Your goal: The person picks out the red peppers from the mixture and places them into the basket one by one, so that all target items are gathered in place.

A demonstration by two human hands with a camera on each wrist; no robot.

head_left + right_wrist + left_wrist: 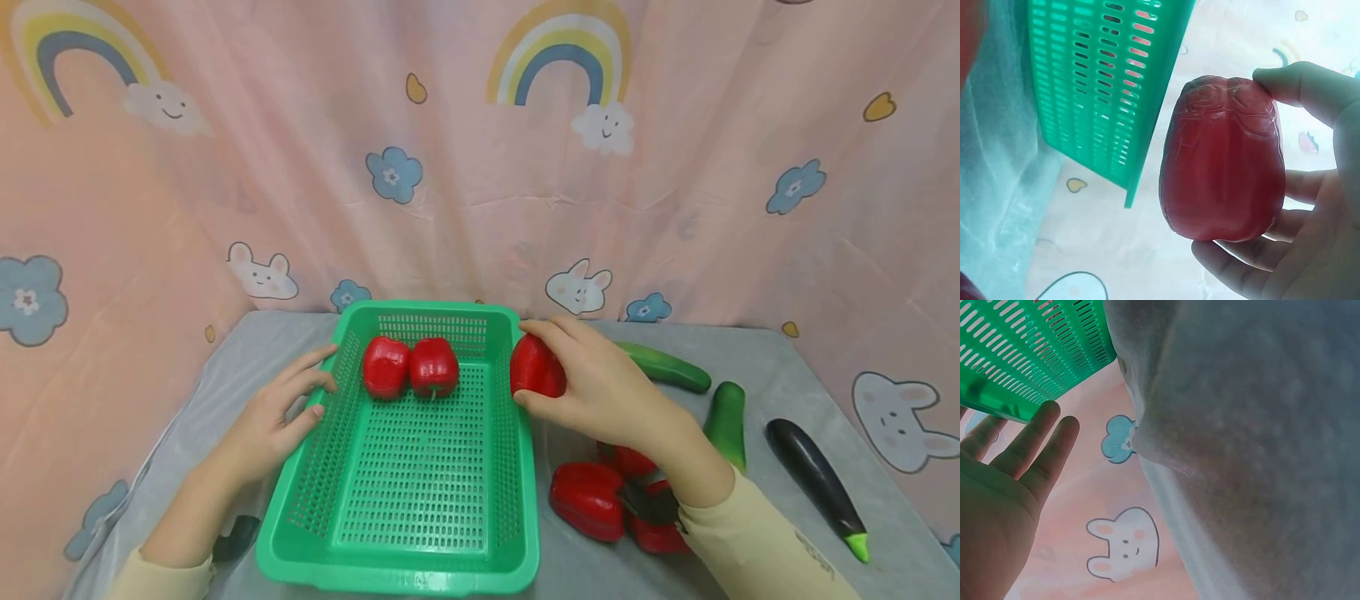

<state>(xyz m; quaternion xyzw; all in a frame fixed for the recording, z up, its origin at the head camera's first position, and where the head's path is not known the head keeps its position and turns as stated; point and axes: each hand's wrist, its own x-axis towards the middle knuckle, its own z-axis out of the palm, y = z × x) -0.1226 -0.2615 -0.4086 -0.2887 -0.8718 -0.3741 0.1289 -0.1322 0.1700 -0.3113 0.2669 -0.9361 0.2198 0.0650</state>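
Observation:
My right hand (592, 379) grips a red bell pepper (536, 367) at the right rim of the green basket (399, 579). In the right wrist view the thumb and fingers wrap this bell pepper (1222, 162) beside the basket's slotted wall (1100, 87). Inside the basket, toward its far end, two more red peppers (387, 368) lie side by side. At the left rim rests my left hand (270, 421), its fingers loosely extended against the edge. The left wrist view shows those fingers (1032, 440) by the basket wall (1029, 356).
Several red peppers (588, 500) lie right of the basket, partly under my right forearm. Beyond them are a green cucumber (667, 367), another green vegetable (725, 425) and a dark eggplant (813, 475). A dark object (236, 537) sits near my left wrist. A printed curtain (480, 233) hangs behind the table.

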